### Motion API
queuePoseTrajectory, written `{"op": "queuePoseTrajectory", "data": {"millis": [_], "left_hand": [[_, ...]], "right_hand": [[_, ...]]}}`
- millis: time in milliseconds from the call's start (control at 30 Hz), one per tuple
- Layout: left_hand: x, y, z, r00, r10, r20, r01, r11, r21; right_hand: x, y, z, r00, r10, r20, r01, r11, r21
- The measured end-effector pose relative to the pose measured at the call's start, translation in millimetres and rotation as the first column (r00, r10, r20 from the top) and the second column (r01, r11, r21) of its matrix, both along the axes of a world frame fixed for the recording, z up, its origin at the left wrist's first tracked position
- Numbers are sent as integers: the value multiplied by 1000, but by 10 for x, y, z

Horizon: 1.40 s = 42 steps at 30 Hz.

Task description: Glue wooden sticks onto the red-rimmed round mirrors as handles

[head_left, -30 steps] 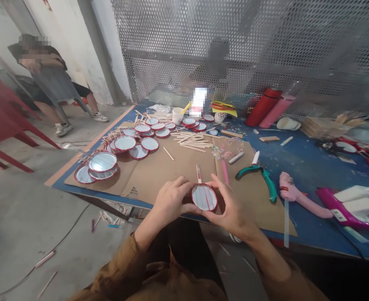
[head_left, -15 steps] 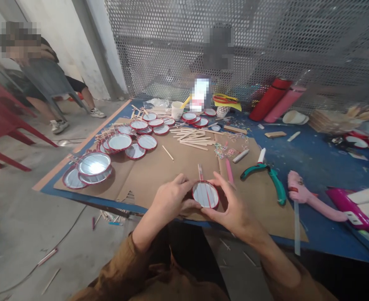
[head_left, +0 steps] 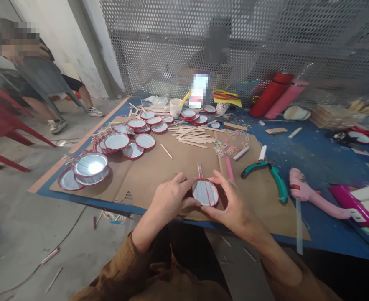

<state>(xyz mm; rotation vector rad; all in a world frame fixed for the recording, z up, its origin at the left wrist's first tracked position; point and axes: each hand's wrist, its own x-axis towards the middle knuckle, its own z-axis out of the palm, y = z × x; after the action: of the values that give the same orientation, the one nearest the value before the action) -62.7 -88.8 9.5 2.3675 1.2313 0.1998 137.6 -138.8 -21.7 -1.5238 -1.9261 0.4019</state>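
A round metal lid (head_left: 204,193) with a red rim and a shiny silver face is held low over the cardboard (head_left: 146,179), near the table's front edge. Dark lines run across its face, and a narrow stick (head_left: 199,169) juts from its far side. My left hand (head_left: 171,196) pinches the lid's left rim between thumb and fingers. On the opposite side, my right hand (head_left: 232,200) grips the rim the same way. A pink stick (head_left: 230,168) lies just beyond my right fingers. Several similar lids (head_left: 117,141) are piled on the left.
Flat wooden sticks (head_left: 192,137) and coloured rubber bands (head_left: 225,148) lie beyond my hands. To the right are teal-handled pliers (head_left: 276,184), a pink glue gun (head_left: 306,190) and a magenta box (head_left: 344,196). A red bottle (head_left: 272,94) leans at the back. Someone sits beyond the table's left side.
The camera view has shifted slightly. Both hands keep the same hold on the lid, with no clear movement of it.
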Motion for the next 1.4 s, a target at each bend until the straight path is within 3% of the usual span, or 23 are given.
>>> {"op": "queuePoseTrajectory", "data": {"millis": [1100, 1233, 1400], "left_hand": [[21, -17, 106, 984, 43, -172, -43, 999, 2], [14, -18, 85, 992, 42, -116, -41, 999, 5], [-111, 101, -9, 994, 16, 109, -14, 1000, -20]], "right_hand": [[-57, 54, 3, 970, -34, 241, 17, 997, 74], [-65, 52, -26, 960, -49, 276, 22, 995, 101], [-105, 60, -6, 952, -85, 294, 60, 994, 92]]}}
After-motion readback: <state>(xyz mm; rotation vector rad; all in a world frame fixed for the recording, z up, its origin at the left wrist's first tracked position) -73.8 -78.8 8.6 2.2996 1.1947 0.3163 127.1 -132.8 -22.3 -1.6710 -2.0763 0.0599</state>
